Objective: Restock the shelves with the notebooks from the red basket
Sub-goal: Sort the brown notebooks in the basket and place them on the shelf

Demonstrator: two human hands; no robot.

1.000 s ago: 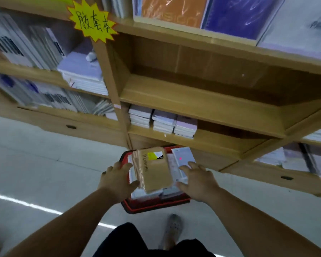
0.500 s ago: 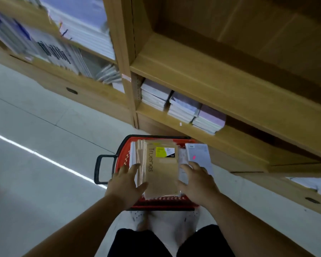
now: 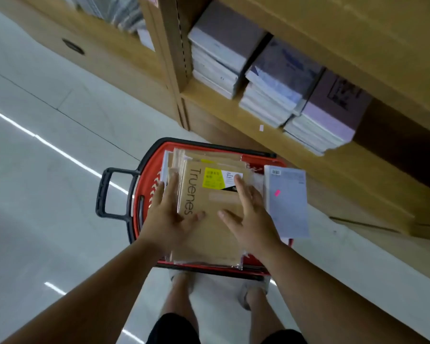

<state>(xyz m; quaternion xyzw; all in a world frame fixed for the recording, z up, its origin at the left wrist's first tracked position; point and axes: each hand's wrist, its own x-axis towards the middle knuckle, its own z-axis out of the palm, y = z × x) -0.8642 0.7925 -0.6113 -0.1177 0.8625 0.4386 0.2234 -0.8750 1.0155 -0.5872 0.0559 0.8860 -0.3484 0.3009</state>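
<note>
Wooden shelves [image 3: 233, 112] fill the upper right, and their lowest board carries three piles of lilac-covered books [image 3: 271, 95]. On the pale floor [image 3: 47, 170] just before them stands the red basket [image 3: 144, 192], black handle [image 3: 102, 192] to the left. It is full of kraft notebooks [image 3: 209, 234], with a grey one [image 3: 287, 202] upright at its right side. The left hand [image 3: 166, 219] lies against the pile's left edge and the right hand [image 3: 251, 219] flat on the top cover, all fingers [image 3: 241, 187] straight and gripping nothing.
</note>
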